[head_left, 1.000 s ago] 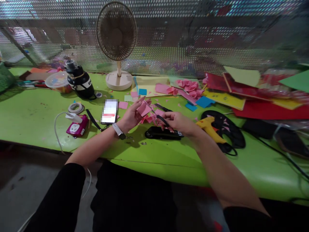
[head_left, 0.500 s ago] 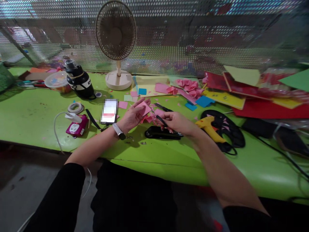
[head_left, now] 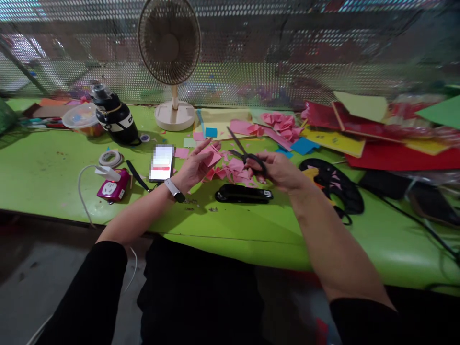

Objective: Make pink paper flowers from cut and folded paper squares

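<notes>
My left hand (head_left: 193,168) holds a small piece of pink paper (head_left: 212,157) between thumb and fingers. In my right hand (head_left: 278,171) is a pair of black-handled scissors (head_left: 247,157), its blades spread apart and pointing up and to the left. The blades are clear of the paper. Below and between my hands lie pink paper scraps (head_left: 233,168) on the green table (head_left: 230,227). A black stapler (head_left: 244,194) rests just in front of the scraps.
A fan (head_left: 174,115) and a black bottle (head_left: 117,120) stand at the back. Left lie a phone (head_left: 161,164), a tape roll (head_left: 110,158) and a purple socket adapter (head_left: 113,186). Crumpled pink paper (head_left: 282,127), coloured sheets (head_left: 398,158) and a black pad (head_left: 354,194) lie right.
My right hand has drawn the scissors back from the pink paper, turned them up and spread the blades. The left hand still holds the paper. The view has shifted slightly.
</notes>
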A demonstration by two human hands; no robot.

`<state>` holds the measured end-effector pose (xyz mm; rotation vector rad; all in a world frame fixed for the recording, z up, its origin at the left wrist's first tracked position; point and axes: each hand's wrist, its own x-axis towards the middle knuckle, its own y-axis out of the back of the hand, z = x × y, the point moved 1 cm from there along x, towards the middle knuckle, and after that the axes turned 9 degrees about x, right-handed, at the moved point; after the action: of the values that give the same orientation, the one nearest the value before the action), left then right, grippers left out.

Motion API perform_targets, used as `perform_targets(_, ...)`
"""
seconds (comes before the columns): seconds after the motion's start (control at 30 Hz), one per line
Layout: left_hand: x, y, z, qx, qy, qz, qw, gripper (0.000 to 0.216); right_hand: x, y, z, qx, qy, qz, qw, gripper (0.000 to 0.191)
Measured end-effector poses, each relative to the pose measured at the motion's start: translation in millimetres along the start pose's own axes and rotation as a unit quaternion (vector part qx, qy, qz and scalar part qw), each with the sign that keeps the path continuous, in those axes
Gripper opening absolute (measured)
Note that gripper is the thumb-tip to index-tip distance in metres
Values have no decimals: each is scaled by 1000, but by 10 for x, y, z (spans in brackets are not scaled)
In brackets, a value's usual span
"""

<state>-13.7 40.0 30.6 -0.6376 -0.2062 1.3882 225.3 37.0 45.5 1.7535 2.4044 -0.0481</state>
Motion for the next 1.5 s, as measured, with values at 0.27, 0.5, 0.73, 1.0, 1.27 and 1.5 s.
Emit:
perform_targets(0.27,52,34,-11,18,-14,-24,999,54,182,267,238,-460,2,138,877,25)
perform_targets(0.5,59,54,-19,57,-24,-35,997,50,242,308,301,-486,-55,104,866,25)
perform_targets(0.73,3,20,-34,103,-39,-49,993,52,85,91,189,-274,87,142,947,45)
perform_targets(1.0,-113,-69,-117,162,-95,-110,976,43,-99,-472,127,-75,151,38,985,57)
perform_targets(1.27,-93,-53,-63,201,-130,-120,964,42,-45,-433,110,8,135,27,990,54)
perform_targets(1.5,59,113,172,225,-132,-43,964,34,-44,-251,18,-14,129,78,988,51)
